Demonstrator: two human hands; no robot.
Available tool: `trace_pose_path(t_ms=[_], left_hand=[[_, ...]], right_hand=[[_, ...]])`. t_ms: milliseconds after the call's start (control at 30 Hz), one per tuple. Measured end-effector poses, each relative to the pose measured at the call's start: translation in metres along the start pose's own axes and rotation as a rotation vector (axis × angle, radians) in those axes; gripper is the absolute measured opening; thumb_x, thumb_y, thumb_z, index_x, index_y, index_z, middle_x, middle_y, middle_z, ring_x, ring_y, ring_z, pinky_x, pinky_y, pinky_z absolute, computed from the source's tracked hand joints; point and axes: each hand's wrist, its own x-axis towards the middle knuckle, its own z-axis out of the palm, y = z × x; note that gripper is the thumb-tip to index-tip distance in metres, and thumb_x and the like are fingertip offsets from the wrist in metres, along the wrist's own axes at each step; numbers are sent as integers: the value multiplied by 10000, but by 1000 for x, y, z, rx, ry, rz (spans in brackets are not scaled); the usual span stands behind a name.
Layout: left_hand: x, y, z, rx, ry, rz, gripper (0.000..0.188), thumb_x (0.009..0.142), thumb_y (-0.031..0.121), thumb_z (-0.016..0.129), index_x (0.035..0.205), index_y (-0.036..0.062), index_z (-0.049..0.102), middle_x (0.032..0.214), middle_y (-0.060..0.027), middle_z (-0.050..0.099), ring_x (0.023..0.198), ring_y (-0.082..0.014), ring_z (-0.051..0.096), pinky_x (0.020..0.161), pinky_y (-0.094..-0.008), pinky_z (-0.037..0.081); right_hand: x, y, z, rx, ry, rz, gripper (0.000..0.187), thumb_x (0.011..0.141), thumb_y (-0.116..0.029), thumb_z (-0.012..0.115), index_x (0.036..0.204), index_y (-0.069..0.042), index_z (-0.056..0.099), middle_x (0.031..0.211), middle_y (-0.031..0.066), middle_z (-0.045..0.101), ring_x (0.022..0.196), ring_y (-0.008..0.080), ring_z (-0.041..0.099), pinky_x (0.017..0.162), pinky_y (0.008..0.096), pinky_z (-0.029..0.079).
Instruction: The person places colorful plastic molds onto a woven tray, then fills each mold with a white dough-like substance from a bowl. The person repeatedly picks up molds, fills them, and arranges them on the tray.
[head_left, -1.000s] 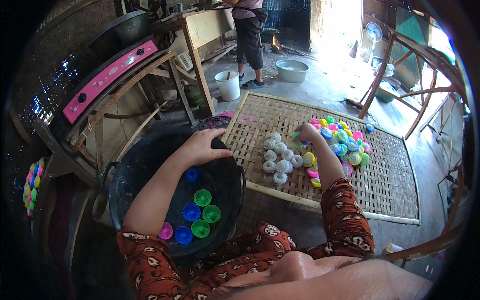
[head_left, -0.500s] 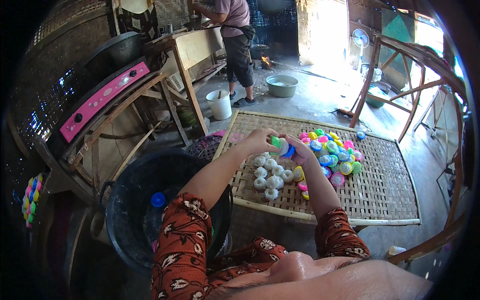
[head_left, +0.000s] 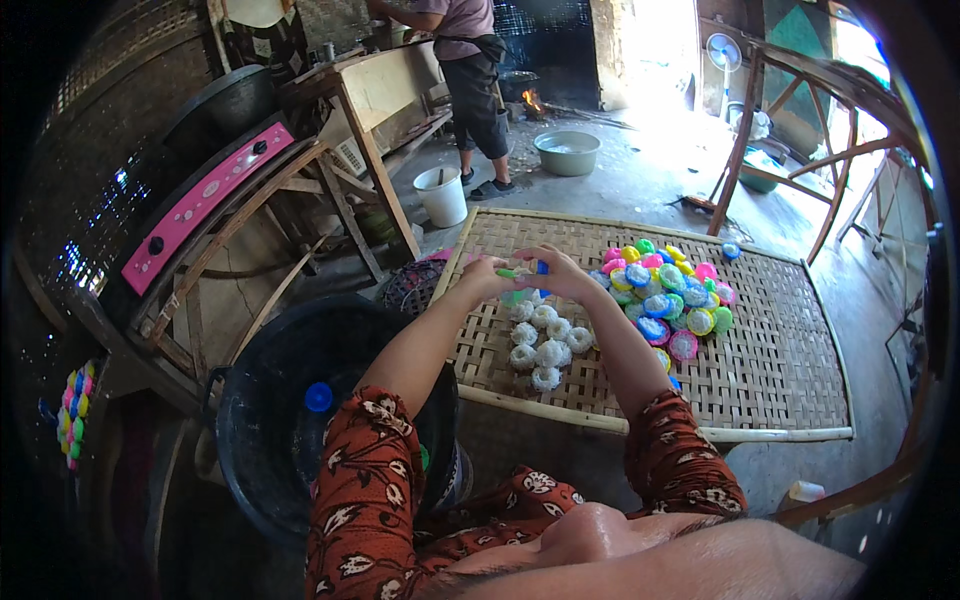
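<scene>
One woven bamboo panel [head_left: 770,370], edged with pale poles, forms the work surface in front of me. Near its left part I locate a cluster of white rings [head_left: 548,352]; to the right stands a heap of coloured cups [head_left: 672,290], many with white filling. A black basin [head_left: 262,440] is positioned at lower left, with a dark blue cup [head_left: 319,397] inside. Behind the panel I register a white bucket [head_left: 441,198], a grey-green tub [head_left: 567,155], a small fire [head_left: 531,100] and a person [head_left: 472,80] standing at a wooden counter [head_left: 385,85].

Left grip [head_left: 485,277]: fingers closed on a green cup [head_left: 508,273]. Right grip [head_left: 563,275]: fingers curled around a blue cup [head_left: 543,268], partly hidden. Both are held close together, just beyond the white rings. I cannot tell whether the cups touch.

Compared with one second ago, the left grip has left the rim of the black basin and joined the right. Half a second ago I could see a white piece between the two cups; its present position is unclear.
</scene>
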Motion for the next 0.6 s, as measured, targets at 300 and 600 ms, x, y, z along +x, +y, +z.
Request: trace_pose_path(t_ms=[300, 600], left_hand=[[14, -12, -3, -345, -20, 16, 637, 653, 416, 774, 1140, 53, 584, 994, -111, 630, 830, -186, 611, 712, -311, 505], [-2, -20, -27, -802, 109, -158, 625, 728, 415, 739, 1153, 36, 480, 982, -92, 572, 834, -189, 552, 709, -295, 480]], right_hand=[[-2, 51, 11, -144, 37, 372, 453, 717, -417, 688, 1013, -75, 654, 946, 149, 634, 838, 269, 628, 773, 366, 490], [15, -3, 31, 219, 125, 286, 560, 744, -396, 699, 1145, -26, 571, 1021, 138, 594, 881, 204, 602, 791, 306, 477]])
